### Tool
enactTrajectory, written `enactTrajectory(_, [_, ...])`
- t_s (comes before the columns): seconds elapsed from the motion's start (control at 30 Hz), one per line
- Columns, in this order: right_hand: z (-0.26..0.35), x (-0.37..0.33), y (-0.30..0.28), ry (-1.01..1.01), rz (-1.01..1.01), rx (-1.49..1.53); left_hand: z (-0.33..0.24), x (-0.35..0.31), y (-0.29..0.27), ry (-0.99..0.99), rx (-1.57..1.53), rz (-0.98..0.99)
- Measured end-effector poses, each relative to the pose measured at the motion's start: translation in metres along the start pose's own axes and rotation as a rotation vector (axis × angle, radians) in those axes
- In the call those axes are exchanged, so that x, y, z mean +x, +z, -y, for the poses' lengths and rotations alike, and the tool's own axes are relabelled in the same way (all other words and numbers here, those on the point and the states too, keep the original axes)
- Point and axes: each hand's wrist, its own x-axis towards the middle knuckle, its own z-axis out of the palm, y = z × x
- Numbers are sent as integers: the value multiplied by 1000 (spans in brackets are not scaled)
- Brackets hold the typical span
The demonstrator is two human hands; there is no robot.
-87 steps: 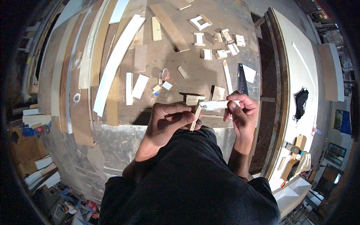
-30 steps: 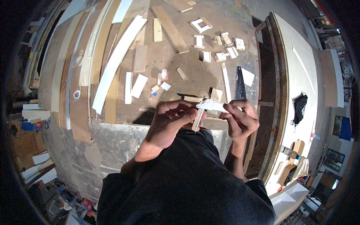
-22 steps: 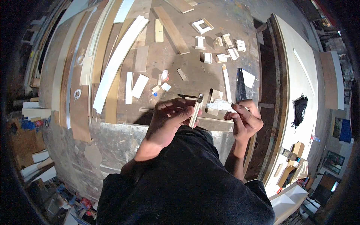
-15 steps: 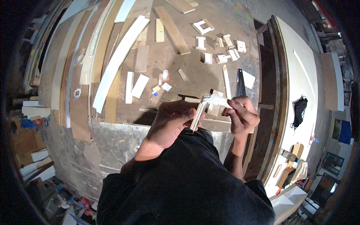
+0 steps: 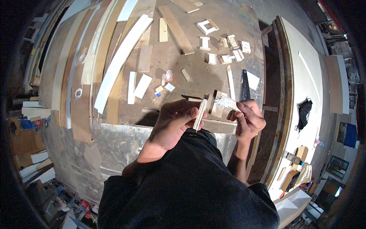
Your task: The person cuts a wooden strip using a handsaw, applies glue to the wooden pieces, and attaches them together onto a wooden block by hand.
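My left hand (image 5: 172,125) is closed on a small wooden piece (image 5: 199,116), held tilted with its narrow pale edge upward. Thumb and fingers of my right hand (image 5: 249,121) pinch a thin flat applicator (image 5: 225,102) smeared with white paste, perhaps glue. A short gap separates the pasted end from the wooden piece. Beneath the hands, at the near edge of the worktable (image 5: 179,76), lie more wooden parts, partly hidden by my fingers.
Several small wooden assemblies (image 5: 204,43) sit at the far right of the table. A dark tapered tool (image 5: 244,86) lies beside a white piece. Long boards (image 5: 122,65) cover the left side. Rightward, past a gap, a pale panel (image 5: 301,76) carries a black cloth-like bundle (image 5: 304,113).
The applicator has moved right, off the top of the wooden piece it was touching or overlapping. My left hand still grips the piece, in nearly the same spot.
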Motion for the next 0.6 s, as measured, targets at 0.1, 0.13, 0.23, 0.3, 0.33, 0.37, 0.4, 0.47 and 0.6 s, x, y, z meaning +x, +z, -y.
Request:
enactTrajectory(0.1, [0,1,0,-36,32,-20,0,-1,-2,-4,-24,6])
enactTrajectory(0.13, [0,1,-1,-57,51,-43,0,-1,-1,-5,-23,8])
enactTrajectory(0.23, [5,-1,5,-25,18,-33,-2,-2,3,19,32,-9])
enactTrajectory(0.3, [10,0,9,-52,47,-84,0,-2,1,9,82,-8])
enactTrajectory(0.33, [12,1,10,-81,76,-136,1,-3,1,8,82,-10])
enactTrajectory(0.37, [12,2,11,-108,105,-152,1,-2,1,9,70,-9])
enactTrajectory(0.4, [9,0,9,-107,104,-153,2,-2,2,11,57,-9])
enactTrajectory(0.47, [2,-4,2,-120,156,-120,4,-1,1,24,29,-15])
enactTrajectory(0.6, [11,-7,6,49,46,61,5,1,-6,51,-120,77])
